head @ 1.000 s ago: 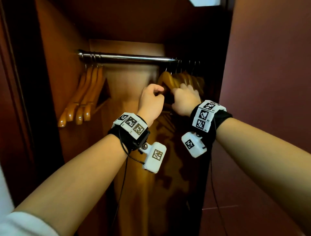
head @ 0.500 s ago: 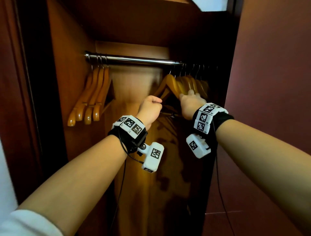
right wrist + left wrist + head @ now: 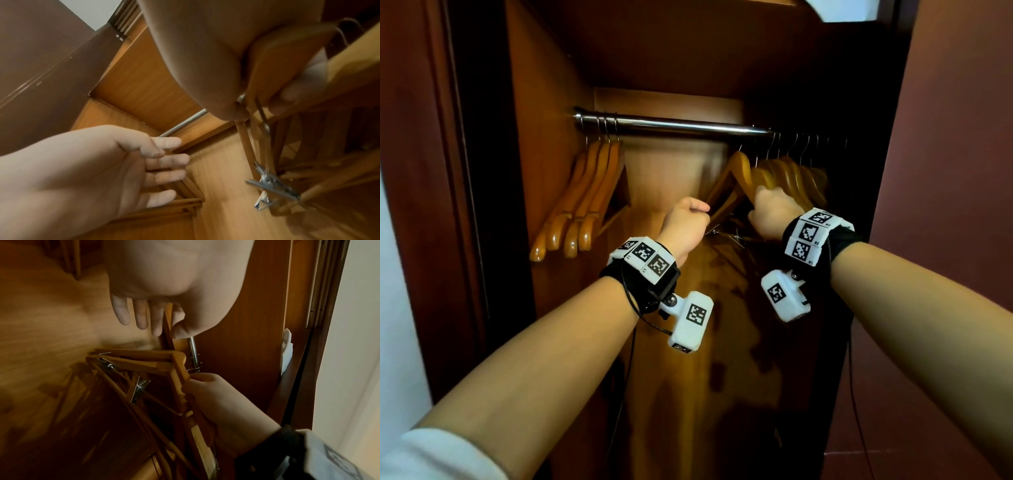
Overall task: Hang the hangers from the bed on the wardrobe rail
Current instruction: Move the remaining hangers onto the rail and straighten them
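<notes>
While the right hand [image 3: 774,214] grips the wooden arm of a hanger [image 3: 736,178] hooked at the rail's [image 3: 681,124] right end and the left hand [image 3: 686,224] hovers loosely curled and empty, the hanger looks stiff, light, best held by its arm.

Honey-orange wooden hangers [image 3: 582,202] hang from a silver rail [image 3: 681,124] in the red-brown wardrobe [image 3: 544,102], beside black-and-white checkered wristbands [image 3: 643,255].
</notes>
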